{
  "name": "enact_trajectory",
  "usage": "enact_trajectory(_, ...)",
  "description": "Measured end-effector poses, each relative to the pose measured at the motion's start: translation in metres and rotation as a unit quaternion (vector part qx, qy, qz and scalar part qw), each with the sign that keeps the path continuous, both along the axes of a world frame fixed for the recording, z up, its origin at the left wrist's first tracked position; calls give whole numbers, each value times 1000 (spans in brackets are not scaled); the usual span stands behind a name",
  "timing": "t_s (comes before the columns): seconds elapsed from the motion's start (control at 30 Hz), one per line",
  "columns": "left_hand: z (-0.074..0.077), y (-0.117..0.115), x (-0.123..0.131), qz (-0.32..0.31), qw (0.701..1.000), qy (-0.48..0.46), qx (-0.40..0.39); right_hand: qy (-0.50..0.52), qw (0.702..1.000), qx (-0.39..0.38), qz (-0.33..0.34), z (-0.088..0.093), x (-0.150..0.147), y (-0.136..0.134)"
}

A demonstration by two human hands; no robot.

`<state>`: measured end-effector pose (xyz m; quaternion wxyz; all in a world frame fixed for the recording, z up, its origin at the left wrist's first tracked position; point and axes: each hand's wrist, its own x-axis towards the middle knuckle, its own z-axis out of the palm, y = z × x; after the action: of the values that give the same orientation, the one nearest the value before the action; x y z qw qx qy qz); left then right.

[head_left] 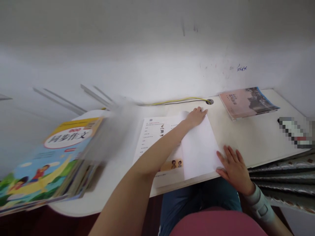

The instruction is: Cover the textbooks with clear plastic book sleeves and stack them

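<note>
My left hand (197, 117) lies at the far edge of a blank white sheet (199, 150), its fingers resting on the paper and somewhat bent. This sheet covers the right part of a printed page (147, 141) with text and small pictures; my left forearm hides some of the print. Near the table's front edge, my right hand (232, 167) rests with fingers spread, its fingertips beside the right edge of the white sheet. It holds nothing. I cannot tell whether the sheet and the printed page are joined.
A stack of books (71, 144) with a colourful cover stands at left, partly blurred. Thin booklets (242, 103) lie at the back right. Yellow and black cables (172, 101) run along the wall to a round hole (209, 102). A pixelated object (295, 132) sits at far right.
</note>
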<state>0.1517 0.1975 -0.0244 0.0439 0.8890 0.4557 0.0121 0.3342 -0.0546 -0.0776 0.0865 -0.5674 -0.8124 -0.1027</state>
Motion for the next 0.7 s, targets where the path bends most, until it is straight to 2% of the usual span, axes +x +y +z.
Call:
enact_trajectory(0.17, 3, 13, -11, -29, 999, -26, -24, -2, 1000, 1, 1, 0, -1, 0)
enact_trajectory(0.33, 14, 17, -20, -63, 996, -19, -59, -3, 1000, 5, -3, 1, -1, 0)
enact_trajectory(0.5, 14, 2, -17, -117, 988, 28, -92, -3, 1000, -6, -7, 0, -1, 0)
enact_trajectory(0.7, 9, -22, -2, -102, 986, 85, -98, 0, 1000, 12, -15, 0, -2, -1)
